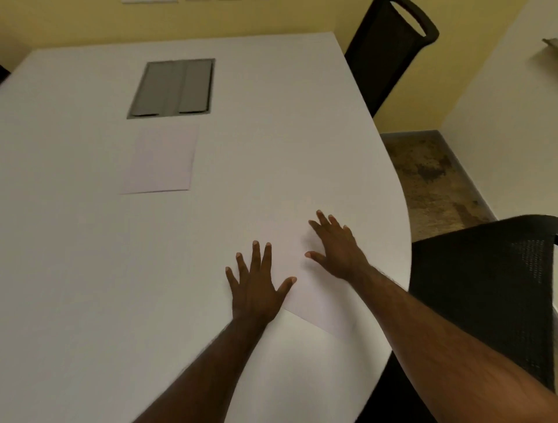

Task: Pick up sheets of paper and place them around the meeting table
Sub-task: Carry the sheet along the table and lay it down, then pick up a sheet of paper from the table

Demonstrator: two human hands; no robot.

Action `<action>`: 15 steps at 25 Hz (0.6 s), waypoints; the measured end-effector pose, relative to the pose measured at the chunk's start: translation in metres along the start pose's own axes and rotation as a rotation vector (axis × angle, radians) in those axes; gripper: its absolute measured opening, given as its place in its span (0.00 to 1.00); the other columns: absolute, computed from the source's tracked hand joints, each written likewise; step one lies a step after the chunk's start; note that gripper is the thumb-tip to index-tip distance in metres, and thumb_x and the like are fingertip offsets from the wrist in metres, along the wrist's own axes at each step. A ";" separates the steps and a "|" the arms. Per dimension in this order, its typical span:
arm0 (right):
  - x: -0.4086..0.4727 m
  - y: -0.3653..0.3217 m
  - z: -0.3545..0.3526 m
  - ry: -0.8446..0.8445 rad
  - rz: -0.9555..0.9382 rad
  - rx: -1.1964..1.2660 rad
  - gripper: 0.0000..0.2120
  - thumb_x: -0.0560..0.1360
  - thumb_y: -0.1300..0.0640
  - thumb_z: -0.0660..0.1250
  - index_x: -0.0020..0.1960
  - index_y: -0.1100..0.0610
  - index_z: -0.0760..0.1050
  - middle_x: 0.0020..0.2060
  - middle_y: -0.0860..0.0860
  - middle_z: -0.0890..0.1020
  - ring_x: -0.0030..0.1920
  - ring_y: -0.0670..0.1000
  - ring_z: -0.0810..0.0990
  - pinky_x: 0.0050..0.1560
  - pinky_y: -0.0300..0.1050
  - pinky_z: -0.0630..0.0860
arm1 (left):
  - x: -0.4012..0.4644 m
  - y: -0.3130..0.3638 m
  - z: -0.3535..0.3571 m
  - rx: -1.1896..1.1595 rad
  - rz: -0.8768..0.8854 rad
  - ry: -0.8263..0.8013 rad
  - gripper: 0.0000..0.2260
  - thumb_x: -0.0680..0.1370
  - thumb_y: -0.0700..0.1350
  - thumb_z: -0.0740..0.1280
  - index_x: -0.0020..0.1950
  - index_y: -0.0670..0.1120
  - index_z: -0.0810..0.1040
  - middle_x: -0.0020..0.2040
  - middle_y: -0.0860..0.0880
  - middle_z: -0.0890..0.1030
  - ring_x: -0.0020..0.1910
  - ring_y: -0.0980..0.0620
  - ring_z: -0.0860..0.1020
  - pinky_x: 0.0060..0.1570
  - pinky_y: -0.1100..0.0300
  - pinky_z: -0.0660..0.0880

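Your left hand [255, 290] and right hand [338, 249] lie flat, fingers spread, gripping nothing, on 1 sheet [305, 290] near the table [90, 271]'s right edge; a careless push could slide it off.

White sheet of paper near table's right edge [305, 290]: left and right portions covered by two flat hands, far edges too faint against tabletop to trace. Large white meeting table [90, 271]: cut off at left and bottom frame edges. Black mesh chair at right [489, 286]: cropped by right edge, base hidden under table. Second black chair at top [389, 51]: top clipped by frame, lower part behind table. Pale object at upper right edge [551, 43]: mostly cut off, unidentifiable. Both forearms run out bottom edge. White strips on wall at top edge [149, 1]: cropped, unreadable.
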State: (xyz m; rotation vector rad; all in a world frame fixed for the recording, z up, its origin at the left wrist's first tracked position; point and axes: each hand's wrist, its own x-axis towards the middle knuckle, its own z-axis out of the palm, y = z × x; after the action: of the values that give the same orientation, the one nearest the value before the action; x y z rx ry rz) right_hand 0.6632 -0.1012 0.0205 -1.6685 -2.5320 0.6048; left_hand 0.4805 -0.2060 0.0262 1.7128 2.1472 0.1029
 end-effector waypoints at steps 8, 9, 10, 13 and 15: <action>0.033 -0.133 -0.060 0.335 -0.160 0.070 0.34 0.78 0.47 0.62 0.78 0.50 0.49 0.78 0.48 0.47 0.78 0.52 0.45 0.75 0.56 0.47 | 0.000 -0.112 -0.156 -0.122 0.115 0.305 0.42 0.70 0.72 0.58 0.77 0.57 0.43 0.78 0.56 0.39 0.78 0.51 0.45 0.74 0.46 0.45; 0.038 -0.153 -0.064 0.366 -0.167 0.084 0.34 0.78 0.47 0.63 0.78 0.50 0.49 0.78 0.49 0.48 0.78 0.52 0.46 0.76 0.55 0.47 | 0.001 -0.130 -0.173 -0.124 0.114 0.335 0.42 0.70 0.72 0.59 0.77 0.57 0.44 0.79 0.56 0.41 0.78 0.51 0.46 0.74 0.46 0.46; 0.043 -0.175 -0.066 0.401 -0.176 0.098 0.34 0.78 0.48 0.63 0.78 0.51 0.49 0.78 0.49 0.49 0.78 0.52 0.47 0.76 0.55 0.48 | 0.002 -0.150 -0.189 -0.131 0.113 0.363 0.43 0.70 0.71 0.60 0.77 0.57 0.45 0.79 0.55 0.44 0.78 0.52 0.48 0.75 0.46 0.48; 0.058 -0.239 -0.061 0.487 -0.178 0.127 0.34 0.78 0.48 0.63 0.77 0.53 0.51 0.78 0.51 0.52 0.78 0.53 0.50 0.76 0.54 0.49 | 0.010 -0.213 -0.229 -0.133 0.137 0.409 0.43 0.69 0.71 0.62 0.78 0.56 0.49 0.79 0.53 0.51 0.78 0.52 0.53 0.74 0.46 0.55; 0.070 -0.277 -0.052 0.531 -0.153 0.145 0.34 0.77 0.48 0.64 0.77 0.54 0.51 0.78 0.51 0.53 0.78 0.52 0.51 0.76 0.53 0.50 | 0.024 -0.254 -0.251 -0.125 0.167 0.407 0.44 0.68 0.71 0.62 0.77 0.55 0.50 0.79 0.53 0.53 0.77 0.52 0.54 0.74 0.46 0.58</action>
State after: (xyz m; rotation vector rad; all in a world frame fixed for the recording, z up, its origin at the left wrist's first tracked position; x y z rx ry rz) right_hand 0.4053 -0.1181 0.1526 -1.3468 -2.1477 0.2753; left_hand 0.1559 -0.2013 0.1769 1.9226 2.2038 0.6697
